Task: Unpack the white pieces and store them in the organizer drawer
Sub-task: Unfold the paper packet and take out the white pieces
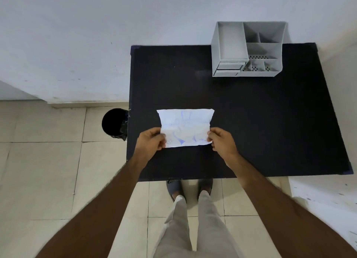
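A flat white packet (185,127) with faint blue print lies over the near middle of the black table (251,122). My left hand (151,141) pinches its near left corner and my right hand (222,139) pinches its near right corner. The white pieces inside are hidden. A grey desk organizer (247,48) stands at the table's far right, with several open compartments and a small drawer (229,67) at its front left, which looks closed.
A black bin (114,124) stands on the tiled floor against the table's left edge. A white wall runs behind the table. My legs and feet are below the near edge. A white surface (324,199) lies at the right.
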